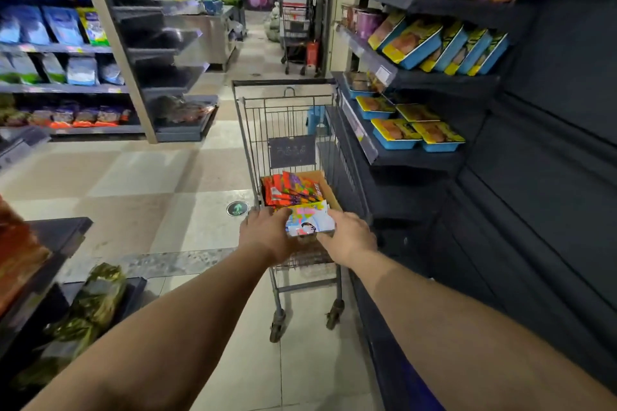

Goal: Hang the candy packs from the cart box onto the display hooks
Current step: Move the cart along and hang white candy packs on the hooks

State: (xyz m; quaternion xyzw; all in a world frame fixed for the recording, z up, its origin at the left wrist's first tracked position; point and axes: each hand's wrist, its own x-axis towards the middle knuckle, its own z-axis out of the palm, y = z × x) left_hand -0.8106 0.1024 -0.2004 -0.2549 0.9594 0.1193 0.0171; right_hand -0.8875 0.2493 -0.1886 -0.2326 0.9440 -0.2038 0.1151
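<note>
A wire shopping cart (253,130) stands in the aisle ahead of me. In its basket sits an open cardboard box (325,182) with a stack of red, orange and purple candy packs (293,192). At the box's near end lies a bundle of pale pink and blue candy packs (310,220). My left hand (267,233) grips the bundle's left side and my right hand (350,235) grips its right side. No display hooks are in view.
Dark shelves (417,157) on the right carry blue trays and purple cups, close beside the cart. More shelving with bagged goods (63,27) lines the left. A low display with foil bags (96,297) is at my left. Another cart (295,30) stands far down the aisle.
</note>
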